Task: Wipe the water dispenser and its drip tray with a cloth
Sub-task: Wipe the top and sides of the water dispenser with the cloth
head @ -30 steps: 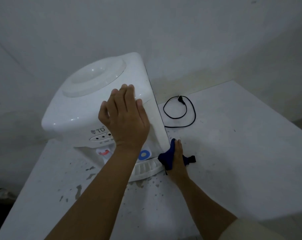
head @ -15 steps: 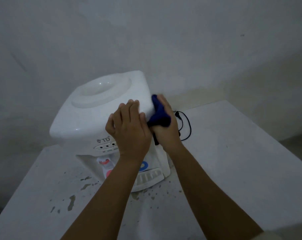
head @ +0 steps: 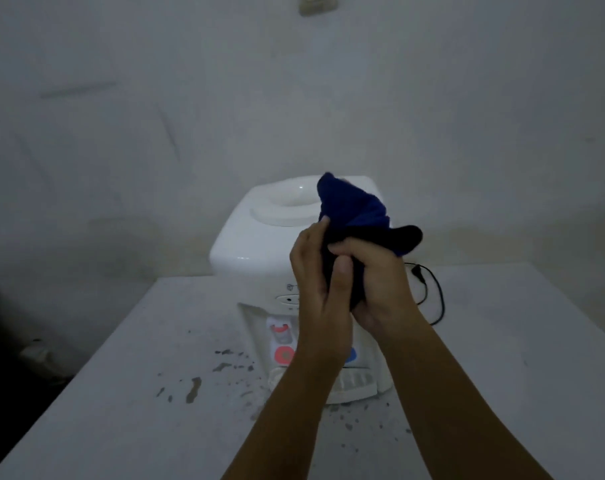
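White water dispenser point(head: 259, 244) stands mid-table, toward far edge, close to wall point(head: 190, 116) behind; gap behind it narrow. Both hands, left hand point(head: 320, 289) and right hand point(head: 377, 285), bunched round blue cloth point(head: 353, 209), raised in front of dispenser, blocking its front panel and right taps. Forearms cross over drip tray point(head: 356, 384). Black power cord point(head: 432, 292) looped on table point(head: 121, 393) right of dispenser. Open tabletop left, near and far right. Dispenser's top left part unobstructed.

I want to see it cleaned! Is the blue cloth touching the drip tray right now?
No, both hands hold the blue cloth up above the drip tray.
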